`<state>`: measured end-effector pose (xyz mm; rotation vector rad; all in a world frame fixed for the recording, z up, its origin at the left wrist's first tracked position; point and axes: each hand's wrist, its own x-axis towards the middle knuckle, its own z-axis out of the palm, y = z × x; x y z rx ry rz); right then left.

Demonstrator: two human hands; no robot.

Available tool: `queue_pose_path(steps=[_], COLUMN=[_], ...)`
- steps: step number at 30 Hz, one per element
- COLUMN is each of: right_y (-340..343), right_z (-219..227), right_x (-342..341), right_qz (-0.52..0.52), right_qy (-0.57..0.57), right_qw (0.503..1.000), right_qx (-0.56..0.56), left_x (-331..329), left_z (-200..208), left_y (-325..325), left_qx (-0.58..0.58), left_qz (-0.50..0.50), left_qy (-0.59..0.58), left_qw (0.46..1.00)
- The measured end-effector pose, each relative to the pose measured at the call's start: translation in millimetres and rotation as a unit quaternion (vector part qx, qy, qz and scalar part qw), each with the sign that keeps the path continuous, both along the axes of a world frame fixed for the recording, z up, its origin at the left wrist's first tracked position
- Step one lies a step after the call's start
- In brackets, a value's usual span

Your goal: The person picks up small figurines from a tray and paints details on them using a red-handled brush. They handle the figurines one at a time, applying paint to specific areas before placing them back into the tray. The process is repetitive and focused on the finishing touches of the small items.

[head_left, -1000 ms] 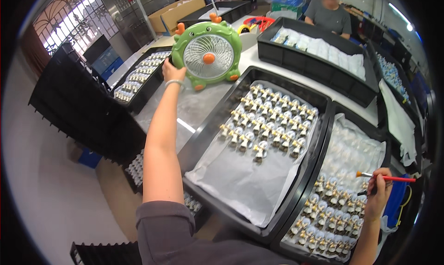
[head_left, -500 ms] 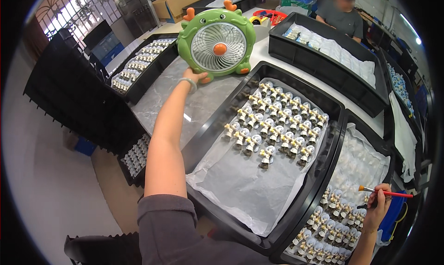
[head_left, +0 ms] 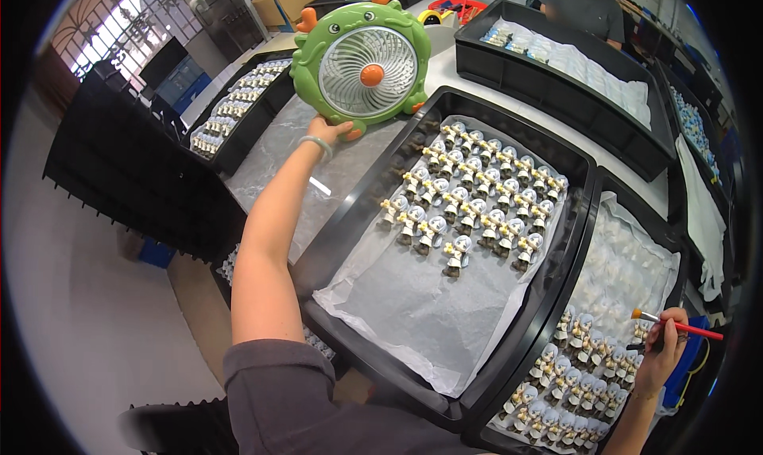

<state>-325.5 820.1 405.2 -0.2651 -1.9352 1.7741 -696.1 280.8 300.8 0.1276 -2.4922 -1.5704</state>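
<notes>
A green cartoon-shaped fan (head_left: pixel 371 75) with orange horns and an orange hub stands at the far left of the work surface. My left hand (head_left: pixel 326 129) is closed at its lower left edge, thumb in front and the other fingers hidden behind. At the lower right, my right hand (head_left: pixel 666 345) grips a red-handled paintbrush (head_left: pixel 693 328), its tan bristles pointing left. A dark, thin thing also shows by those fingers, too small to name. This hand hovers over rows of small figurines (head_left: pixel 584 391) with pale heads and dark bases.
A black tray (head_left: pixel 453 411) in the middle holds similar figurines on white paper. Another tray (head_left: pixel 568 109) stands behind it, and one (head_left: pixel 238 141) at the far left. Stacked black trays (head_left: pixel 135 161) rise at the left. A person (head_left: pixel 584 10) is across the table.
My view has shifted a little. The fan leans slightly more to the left, with my left hand still at its base. My right hand keeps the paintbrush and sits slightly farther right.
</notes>
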Motion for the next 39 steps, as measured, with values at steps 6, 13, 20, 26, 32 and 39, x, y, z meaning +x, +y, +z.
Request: queue_pose_path(steps=[6, 13, 20, 26, 32, 39], right_y=[2.4, 0.1, 9.7, 24.8, 44.2, 52.5], right_z=[1.3, 1.1, 15.7, 36.5, 7.0, -7.4], right_x=[2.1, -1.3, 1.2, 0.3, -2.6, -18.1], right_qz=[-0.012, -0.015, -0.124, -0.084, -0.126, -0.166], right_qy=[0.005, -0.007, 0.054, 0.159, 0.136, 0.201], right_qw=[1.0, 1.0, 0.989, 0.98, 0.979, 0.949], right_qx=[0.001, -0.009, -0.062, -0.091, -0.086, 0.179], left_x=[6.9, 13.6, 7.5, 58.0, 205.6, 271.3], left_z=[14.5, 17.2, 44.4, 105.9, 124.9, 52.1], left_y=[-8.0, -4.0, 18.8, 68.4, 351.2, 540.8], left_qx=[0.02, 0.019, -0.37, -0.381, -0.158, -0.29], left_qz=[-0.029, 0.004, -0.011, -0.141, -0.531, -0.624], left_qy=[-0.059, -0.061, -0.309, 0.162, 0.199, 0.135], left_qw=[0.998, 0.998, 0.876, 0.899, 0.808, 0.713])
